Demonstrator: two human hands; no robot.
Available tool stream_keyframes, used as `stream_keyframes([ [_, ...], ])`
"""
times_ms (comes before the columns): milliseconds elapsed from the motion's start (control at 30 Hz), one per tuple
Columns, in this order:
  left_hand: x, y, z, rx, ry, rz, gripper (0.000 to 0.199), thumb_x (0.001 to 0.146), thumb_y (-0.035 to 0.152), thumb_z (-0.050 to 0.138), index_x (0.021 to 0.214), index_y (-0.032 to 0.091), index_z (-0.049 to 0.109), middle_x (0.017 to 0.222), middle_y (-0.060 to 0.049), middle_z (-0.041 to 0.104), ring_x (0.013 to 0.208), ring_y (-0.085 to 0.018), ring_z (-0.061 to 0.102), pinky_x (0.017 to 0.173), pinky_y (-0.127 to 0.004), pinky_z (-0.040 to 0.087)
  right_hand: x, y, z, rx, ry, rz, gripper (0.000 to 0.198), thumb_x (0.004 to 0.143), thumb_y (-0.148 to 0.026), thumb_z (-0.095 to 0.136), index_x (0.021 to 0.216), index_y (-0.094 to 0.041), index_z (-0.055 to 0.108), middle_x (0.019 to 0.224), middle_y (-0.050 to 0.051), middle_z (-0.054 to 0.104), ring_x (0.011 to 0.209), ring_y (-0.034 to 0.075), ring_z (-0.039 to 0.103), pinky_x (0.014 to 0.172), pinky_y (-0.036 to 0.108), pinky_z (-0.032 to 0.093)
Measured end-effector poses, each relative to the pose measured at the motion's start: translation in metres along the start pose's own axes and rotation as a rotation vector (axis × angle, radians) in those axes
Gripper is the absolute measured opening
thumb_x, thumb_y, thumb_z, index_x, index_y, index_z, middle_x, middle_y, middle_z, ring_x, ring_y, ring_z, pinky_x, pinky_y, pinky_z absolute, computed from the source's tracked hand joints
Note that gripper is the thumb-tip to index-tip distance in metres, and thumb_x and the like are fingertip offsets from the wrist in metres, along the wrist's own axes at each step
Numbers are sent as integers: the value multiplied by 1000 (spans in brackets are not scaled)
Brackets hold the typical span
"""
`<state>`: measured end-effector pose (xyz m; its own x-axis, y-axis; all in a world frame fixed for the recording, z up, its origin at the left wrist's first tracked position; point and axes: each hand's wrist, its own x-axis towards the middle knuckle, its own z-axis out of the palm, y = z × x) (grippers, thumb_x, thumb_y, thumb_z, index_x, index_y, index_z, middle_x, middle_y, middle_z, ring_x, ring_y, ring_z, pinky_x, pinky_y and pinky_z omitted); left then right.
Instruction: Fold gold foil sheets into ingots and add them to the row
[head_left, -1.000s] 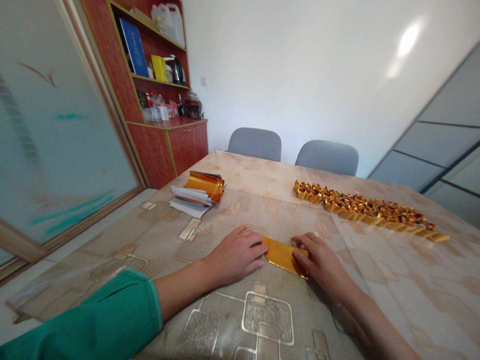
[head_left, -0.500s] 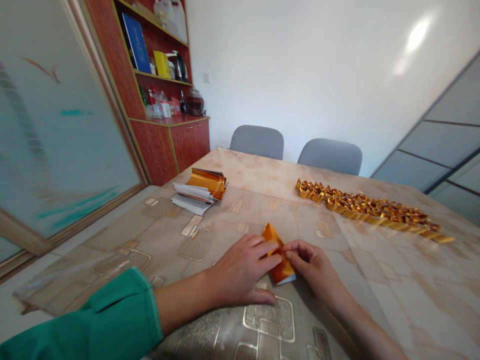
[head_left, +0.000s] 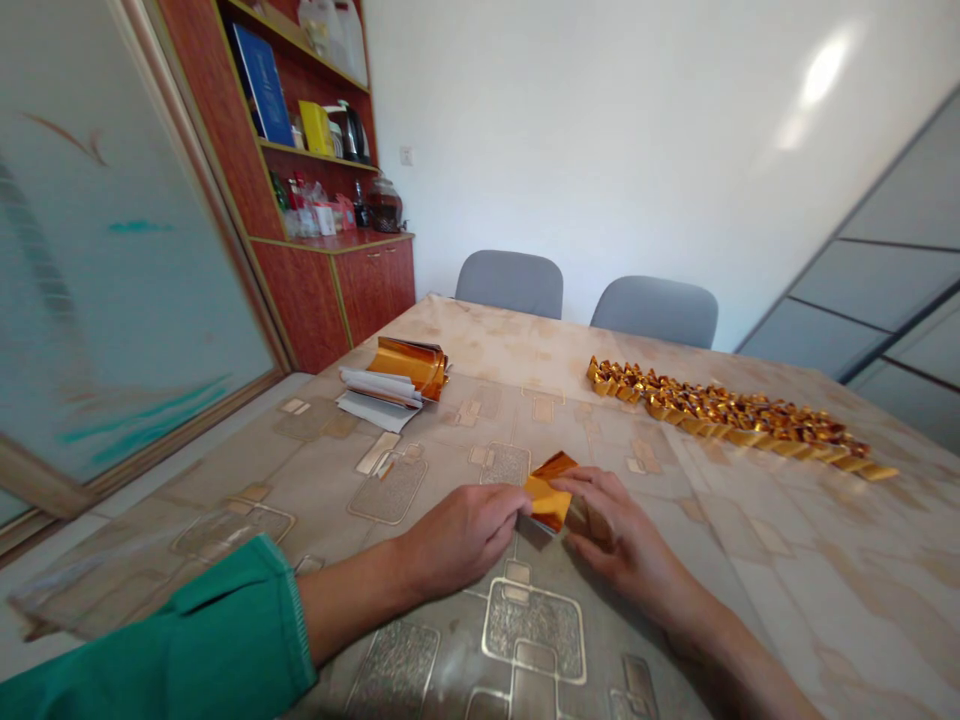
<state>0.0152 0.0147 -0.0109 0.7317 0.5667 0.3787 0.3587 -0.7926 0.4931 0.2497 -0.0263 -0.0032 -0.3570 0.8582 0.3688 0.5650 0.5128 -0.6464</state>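
A folded sheet of gold foil paper (head_left: pixel 550 497) is held just above the patterned tablecloth, its upper flap tilted up. My left hand (head_left: pixel 465 535) pinches the paper's left edge between thumb and fingers. On the other side, my right hand (head_left: pixel 619 530) has its fingertips against the paper's right edge, with the thumb spread apart lower down. Far left of the hands lies a stack of gold foil sheets (head_left: pixel 409 368) with pale backs, loosely curled. To the right, folded gold foil pieces (head_left: pixel 735 415) lie packed together in a long band.
The table (head_left: pixel 510 340) has a patterned cover. Two grey chairs, one at left (head_left: pixel 510 280) and another chair (head_left: pixel 656 308), stand at its far side. A red-brown cabinet (head_left: pixel 337 295) with filled shelves is at back left, beside a frosted sliding door (head_left: pixel 135 250).
My left hand has gone from lying flat over the paper to pinching its left edge. My right hand's pinch has loosened, and the paper has turned and looks more folded.
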Motion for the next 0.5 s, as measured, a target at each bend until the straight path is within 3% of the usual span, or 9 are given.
stream_keyframes([
  [133,-1,-2,-3,-24,-55,30,20,91,8,43,98,17,59,93,-4,69,84,-15,64,77,-26,51,4,-16,8,-58,-135,-42,28,83,-10,67,107,-24,63,109,4,64,105,21,57,93,37,46],
  [233,-7,-2,-13,60,-90,143,22,89,10,49,103,19,63,109,-6,69,102,-19,63,93,-33,49,7,-23,13,-24,-166,-51,8,89,-14,65,89,-22,63,98,1,66,95,18,59,85,32,46],
  [333,-16,-5,-25,144,-99,224,29,91,13,49,114,20,65,121,-7,68,116,-22,58,105,-40,42,9,-21,16,11,-164,-52,7,92,-18,62,88,-22,64,95,1,67,91,17,60,82,30,45],
  [500,-28,-12,-34,266,-120,264,32,93,16,47,120,19,64,126,-8,66,119,-26,56,102,-43,44,13,-16,20,32,-109,-4,17,94,-15,55,79,-21,62,80,-1,65,76,16,57,71,28,43],
])
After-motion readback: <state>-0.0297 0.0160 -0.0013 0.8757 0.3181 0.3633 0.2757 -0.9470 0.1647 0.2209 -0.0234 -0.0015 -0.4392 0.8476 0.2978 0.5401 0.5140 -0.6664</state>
